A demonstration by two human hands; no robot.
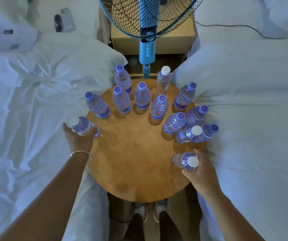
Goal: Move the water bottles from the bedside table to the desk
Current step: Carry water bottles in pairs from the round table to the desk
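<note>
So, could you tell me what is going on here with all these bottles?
A person stands at a round wooden table between two beds, clearing water bottles. The left hand grips a white-capped bottle at the table's left edge, and the right hand holds another white-capped bottle near the right edge. Eleven more bottles stand on the table, most with purple caps. A blue fan stands behind it.

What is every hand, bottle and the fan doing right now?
Left hand: grips a white-capped bottle.
Right hand: grips another white-capped bottle.
Other bottles: capped, upright on the round table.
Fan: whether it spins, cannot tell.
</note>
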